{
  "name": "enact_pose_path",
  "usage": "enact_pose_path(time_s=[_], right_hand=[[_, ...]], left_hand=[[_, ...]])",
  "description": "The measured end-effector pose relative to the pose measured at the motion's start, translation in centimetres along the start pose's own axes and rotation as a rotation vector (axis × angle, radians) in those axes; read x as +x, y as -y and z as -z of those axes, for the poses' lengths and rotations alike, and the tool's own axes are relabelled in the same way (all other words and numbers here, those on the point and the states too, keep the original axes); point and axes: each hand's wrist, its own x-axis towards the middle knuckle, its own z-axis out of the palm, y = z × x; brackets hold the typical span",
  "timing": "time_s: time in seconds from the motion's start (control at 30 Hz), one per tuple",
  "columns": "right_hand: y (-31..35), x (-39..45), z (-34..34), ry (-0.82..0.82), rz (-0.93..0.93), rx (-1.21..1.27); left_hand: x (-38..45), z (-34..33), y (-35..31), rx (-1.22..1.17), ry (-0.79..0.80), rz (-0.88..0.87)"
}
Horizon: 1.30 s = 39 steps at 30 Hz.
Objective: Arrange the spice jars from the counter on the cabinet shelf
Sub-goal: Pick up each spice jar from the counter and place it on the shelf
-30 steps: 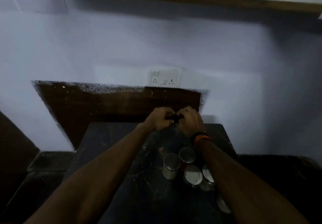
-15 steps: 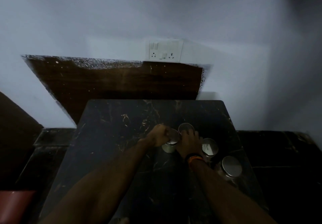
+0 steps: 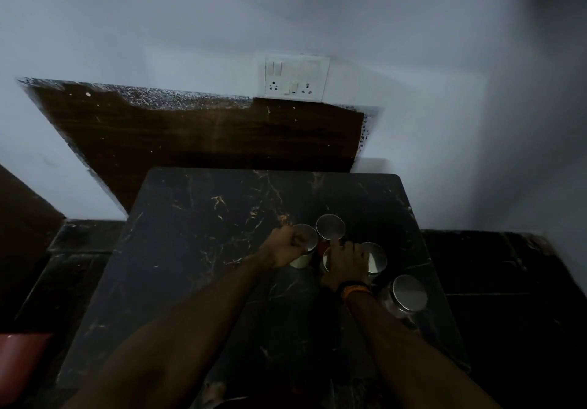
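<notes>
Several glass spice jars with round metal lids stand grouped on the right half of a black marble counter (image 3: 203, 249). My left hand (image 3: 281, 246) grips the leftmost jar (image 3: 307, 243) with curled fingers. My right hand (image 3: 344, 264) lies on top of a jar (image 3: 326, 258) beside it and covers most of it. Another jar (image 3: 330, 226) stands just behind the two hands, one jar (image 3: 378, 257) sits right of my right hand, and one jar (image 3: 409, 292) stands nearest the right edge. The cabinet shelf is out of view.
A white wall rises behind the counter, with a switch and socket plate (image 3: 295, 78) on it. A dark wooden board (image 3: 197, 135) leans against the wall. Dark floor tiles (image 3: 495, 265) lie to the right, and a red object (image 3: 23, 354) sits at lower left.
The view has tilted down from the shelf to the counter. Both hands came down from in front of the wall onto the jars, and the left now grips the leftmost one.
</notes>
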Motion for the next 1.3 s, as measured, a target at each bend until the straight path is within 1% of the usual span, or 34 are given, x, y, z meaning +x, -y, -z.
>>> enact_pose_path(time_s=[0.17,0.23,0.3,0.37,0.47,0.6,0.67,0.73,0.77,0.87,0.93,1.0,1.07,1.13,1.2,1.3], right_hand=[[0.0,0.2,0.7,-0.043,0.057,0.041],[0.1,0.3,1.3,-0.066,0.099,0.08],[0.1,0.4,2.2,-0.069,0.131,0.174],[0.0,0.9,3.4,-0.032,0.148,0.282],[-0.3,1.8,5.7,0.013,0.221,0.438],[-0.7,2.8,9.6,0.23,0.305,0.631],[-1.0,2.9,11.5,0.264,0.365,0.75],[-1.2,2.9,13.2,0.266,0.428,0.881],[-1.2,2.8,14.0,0.274,0.443,0.952],[-1.1,2.9,15.0,0.307,0.459,1.179],[-0.9,3.2,15.0,0.308,0.462,1.298],[-0.7,3.4,14.7,0.306,0.451,1.413],[-0.6,3.7,14.4,0.316,0.422,1.533],[-0.3,3.9,14.0,0.294,0.372,1.626],[0.1,4.0,13.7,0.267,0.333,1.7],[1.1,4.1,13.5,0.242,0.279,1.781]], left_hand=[[-0.6,-0.5,0.0,-0.14,-0.076,-0.008],[-0.9,-0.8,0.2,-0.23,-0.121,0.003],[-1.3,-1.0,0.2,-0.359,-0.162,0.039],[-1.6,-0.8,0.0,-0.471,-0.205,0.07],[-2.2,0.0,-0.3,-0.6,-0.267,0.054],[-3.1,0.8,-1.1,-0.757,-0.295,0.045],[-3.7,0.9,-1.4,-0.792,-0.305,0.048],[-4.2,0.9,-1.7,-0.905,-0.237,0.047],[-4.4,1.0,-1.9,-1.023,-0.165,0.061],[-4.7,1.3,-2.4,-1.452,0.064,0.178],[-4.8,1.6,-2.7,-1.604,0.143,0.21],[-4.9,1.9,-3.1,-1.66,0.139,0.174],[-5.0,2.2,-3.5,-1.669,0.093,0.11],[-5.0,2.7,-3.9,-1.646,0.035,0.039],[-5.1,3.3,-4.6,-1.572,-0.023,-0.024],[-5.1,3.7,-5.4,-1.408,-0.144,-0.065]])
